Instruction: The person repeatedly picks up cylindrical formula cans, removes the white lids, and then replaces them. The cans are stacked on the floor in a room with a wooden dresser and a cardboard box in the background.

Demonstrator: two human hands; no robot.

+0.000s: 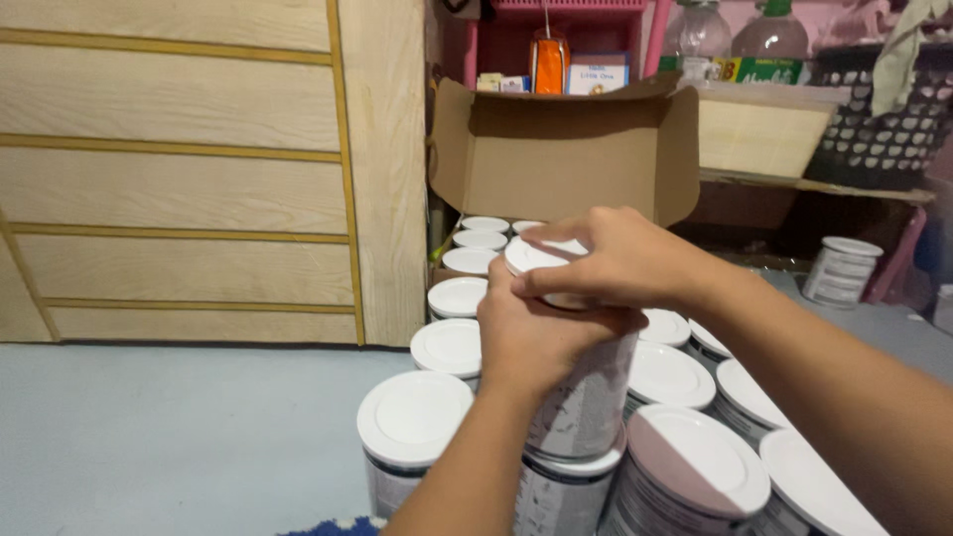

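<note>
Head view: a tall cylindrical can (586,397) with a white lid (536,256) and a grey printed label is gripped around its upper body by the left hand (541,333), while the lid's rim is pinched by the right hand (615,260). The can is held upright above rows of similar white-lidded cans (415,417) standing on the floor before an open cardboard box (566,149).

Setting: home storeroom or small shop. Evidence: rows of white-lidded cans (452,346), open cardboard box (566,149), pink shelf (556,10) stocked with bottles (695,30), wood-panel wall (179,169).
</note>
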